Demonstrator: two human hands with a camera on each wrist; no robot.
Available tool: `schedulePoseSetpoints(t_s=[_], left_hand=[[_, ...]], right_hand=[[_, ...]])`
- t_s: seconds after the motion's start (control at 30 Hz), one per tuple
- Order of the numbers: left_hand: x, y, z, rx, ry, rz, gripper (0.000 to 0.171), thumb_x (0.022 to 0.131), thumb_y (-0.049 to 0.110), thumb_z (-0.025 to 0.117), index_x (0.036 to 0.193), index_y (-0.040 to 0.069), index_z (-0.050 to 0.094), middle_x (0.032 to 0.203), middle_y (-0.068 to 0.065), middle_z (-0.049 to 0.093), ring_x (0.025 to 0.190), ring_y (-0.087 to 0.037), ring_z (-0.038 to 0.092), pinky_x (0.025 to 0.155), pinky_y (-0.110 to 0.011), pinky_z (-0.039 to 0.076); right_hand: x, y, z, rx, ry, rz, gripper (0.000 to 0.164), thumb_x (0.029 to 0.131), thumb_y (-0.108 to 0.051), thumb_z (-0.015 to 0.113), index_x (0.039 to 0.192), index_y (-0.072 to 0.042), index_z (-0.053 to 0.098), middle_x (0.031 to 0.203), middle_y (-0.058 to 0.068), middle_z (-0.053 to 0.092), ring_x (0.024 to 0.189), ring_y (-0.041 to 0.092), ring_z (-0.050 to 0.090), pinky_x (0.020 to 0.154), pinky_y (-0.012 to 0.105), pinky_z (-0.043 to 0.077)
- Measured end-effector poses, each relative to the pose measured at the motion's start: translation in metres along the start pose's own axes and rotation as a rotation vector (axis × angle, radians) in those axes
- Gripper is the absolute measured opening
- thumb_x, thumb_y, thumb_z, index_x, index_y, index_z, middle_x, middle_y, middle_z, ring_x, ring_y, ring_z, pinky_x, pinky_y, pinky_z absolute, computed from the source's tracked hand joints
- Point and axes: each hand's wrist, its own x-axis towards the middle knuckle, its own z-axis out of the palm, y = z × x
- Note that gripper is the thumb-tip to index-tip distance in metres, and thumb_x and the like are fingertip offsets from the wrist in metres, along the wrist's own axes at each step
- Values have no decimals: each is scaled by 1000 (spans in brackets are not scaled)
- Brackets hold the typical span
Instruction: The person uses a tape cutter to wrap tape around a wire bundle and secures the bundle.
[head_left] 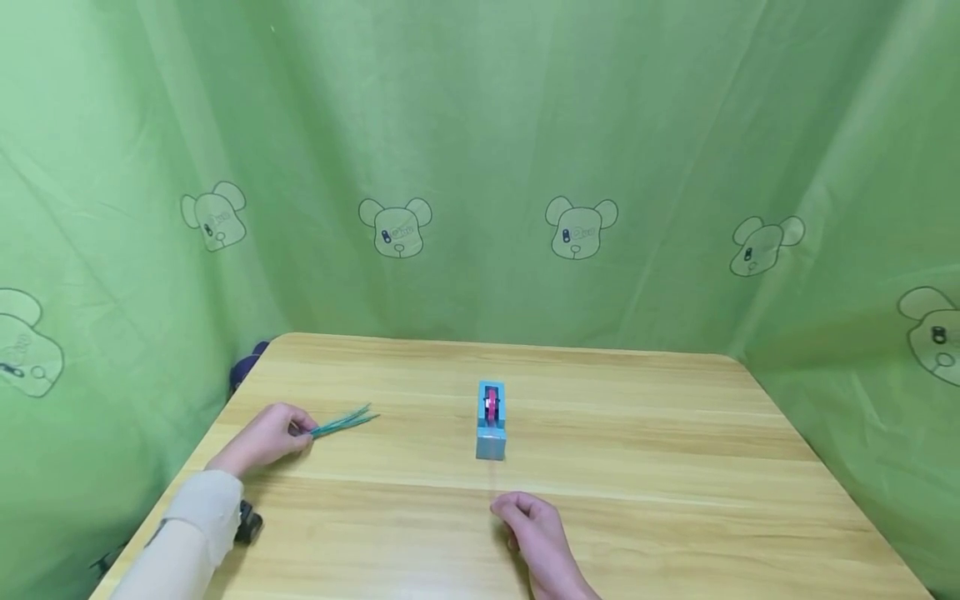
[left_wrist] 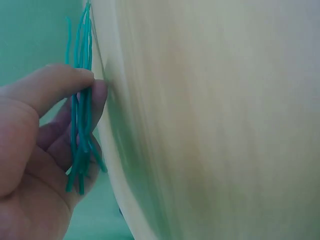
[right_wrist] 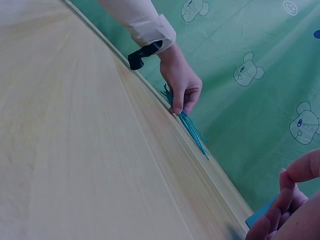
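My left hand [head_left: 273, 433] pinches a bundle of thin teal twist ties [head_left: 345, 422] between thumb and index finger, low over the left side of the table. In the left wrist view, the bundle [left_wrist: 84, 112] runs past the thumb tip, its lower ends splayed in front of the palm. A blue tape dispenser [head_left: 491, 447] stands mid-table, holding a tape roll with a pink core [head_left: 492, 404]. From its front a faint strip of clear tape [head_left: 492, 479] stretches toward me. At the strip's near end, my right hand [head_left: 536, 529] pinches it between thumb and forefinger.
The wooden table [head_left: 675, 467] has rounded far corners. Green curtains [head_left: 487, 108] printed with bear heads hang around its back and sides. A small black device [head_left: 248, 523] is strapped at my left wrist. A dark purple object [head_left: 246, 367] shows beyond the table's left edge.
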Motion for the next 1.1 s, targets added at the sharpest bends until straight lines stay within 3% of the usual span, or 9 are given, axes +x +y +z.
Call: schedulePoseSetpoints(t_s=[0.43,0.73,0.9,1.1], left_hand=[[-3,2,3,88,17,-6,10,89,-2,67,93,3,76,92,-6,71,87,-22,65,81,-45,53],[-8,3,6,44,27,-105,13,93,0,62,99,1,73,92,-4,68,88,-21,61,84,-48,49],[-8,6,4,34,31,-124,14,94,2,62,103,2,73,93,-4,67,83,-20,56,77,-43,48],[-9,17,3,-32,38,-173,18,96,3,60,109,0,71,78,-5,64,65,-19,52,61,-35,44]], right_hand=[[-1,0,1,12,-10,-5,17,92,-15,64,96,1,68,72,-1,51,74,16,47,65,26,42],[-3,2,2,2,-5,-4,19,92,-15,63,99,3,67,75,0,52,75,16,47,64,26,43],[-2,1,1,1,-2,-14,18,93,-14,63,99,2,67,77,1,53,77,17,48,66,26,43],[-2,0,1,1,-5,-15,19,93,-15,63,99,3,67,78,1,53,77,17,48,66,26,43]])
